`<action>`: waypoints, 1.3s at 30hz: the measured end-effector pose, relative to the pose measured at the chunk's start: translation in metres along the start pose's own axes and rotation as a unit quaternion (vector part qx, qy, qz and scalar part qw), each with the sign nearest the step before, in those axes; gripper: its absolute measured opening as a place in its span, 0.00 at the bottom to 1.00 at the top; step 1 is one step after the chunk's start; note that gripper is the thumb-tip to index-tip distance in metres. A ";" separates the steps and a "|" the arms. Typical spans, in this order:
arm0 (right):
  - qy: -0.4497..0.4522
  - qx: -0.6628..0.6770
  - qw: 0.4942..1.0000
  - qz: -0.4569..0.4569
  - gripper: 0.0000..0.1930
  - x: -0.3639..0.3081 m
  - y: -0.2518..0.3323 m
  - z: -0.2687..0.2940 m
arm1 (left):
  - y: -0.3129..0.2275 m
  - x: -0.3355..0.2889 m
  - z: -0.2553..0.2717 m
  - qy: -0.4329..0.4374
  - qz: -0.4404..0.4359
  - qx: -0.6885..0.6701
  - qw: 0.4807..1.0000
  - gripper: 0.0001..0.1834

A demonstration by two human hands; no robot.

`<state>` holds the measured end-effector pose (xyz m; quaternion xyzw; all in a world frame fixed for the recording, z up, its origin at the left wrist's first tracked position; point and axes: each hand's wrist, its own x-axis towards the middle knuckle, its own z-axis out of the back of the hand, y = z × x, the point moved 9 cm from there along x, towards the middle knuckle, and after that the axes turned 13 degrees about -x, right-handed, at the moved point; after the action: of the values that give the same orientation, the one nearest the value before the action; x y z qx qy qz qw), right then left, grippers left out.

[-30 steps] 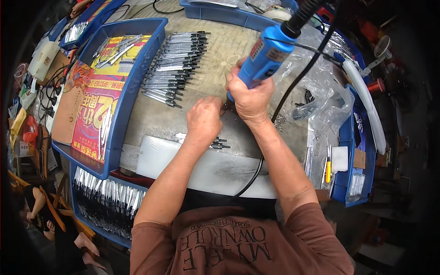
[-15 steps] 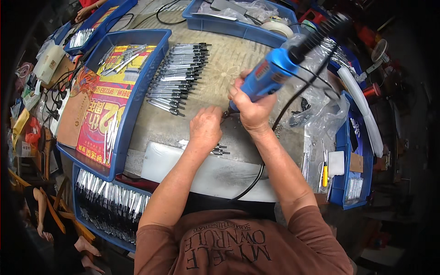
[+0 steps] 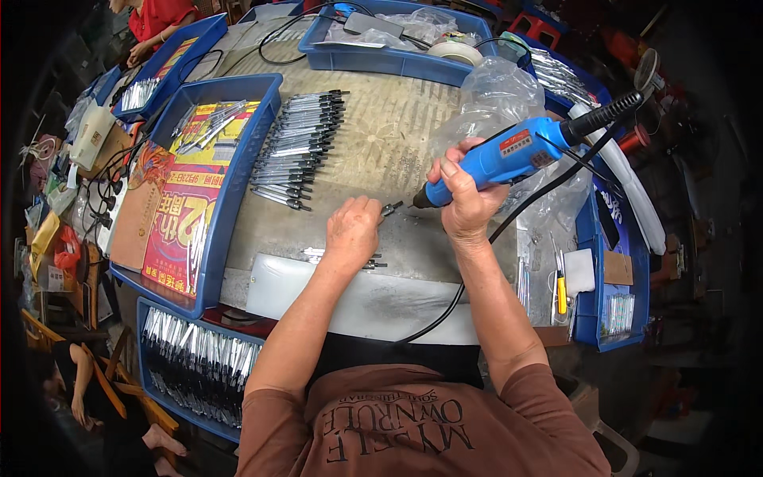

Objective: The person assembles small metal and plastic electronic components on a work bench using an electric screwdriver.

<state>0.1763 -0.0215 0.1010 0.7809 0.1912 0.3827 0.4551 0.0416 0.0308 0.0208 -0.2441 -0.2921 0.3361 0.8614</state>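
Observation:
My right hand is wrapped round a blue corded electric screwdriver, held tilted with its dark nose pointing left and down. The nose is a short gap away from the black end of a slim rod. My left hand is closed round that rod; the palm and fingers hide the rest of it. Just below the left hand lie a few slim silver rods with dark ends, partly covered by the wrist. A long row of similar black-tipped silver rods lies side by side on the worktable.
A blue tray with loose rods on printed card stands left; another tray below is packed with rods. Clear plastic bags, a far blue bin and a yellow-handled tool surround the worktable. The screwdriver's black cable crosses my right forearm.
The screwdriver has swung away to the right and lies flatter, its nose now clear of the rod in my left hand. The rod's black end has come into sight. The whole view has shifted slightly.

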 end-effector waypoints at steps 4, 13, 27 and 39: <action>-0.008 0.004 1.000 -0.009 0.16 -0.001 -0.004 0.003 | -0.001 0.000 -0.001 0.001 -0.005 0.009 1.000 0.04; 0.014 -0.004 0.999 -0.033 0.16 -0.001 -0.023 -0.009 | 0.001 0.001 -0.002 0.003 0.007 0.004 1.000 0.05; 0.036 -0.019 0.998 -0.046 0.15 0.001 -0.041 -0.029 | 0.006 0.001 -0.002 0.006 0.023 -0.001 1.000 0.04; 0.038 -0.112 0.993 -0.022 0.14 0.000 -0.052 -0.038 | 0.006 0.001 -0.001 -0.001 0.021 -0.009 1.000 0.03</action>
<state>0.1500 0.0267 0.0679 0.7051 0.1817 0.4211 0.5408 0.0403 0.0352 0.0163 -0.2575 -0.2903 0.3520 0.8518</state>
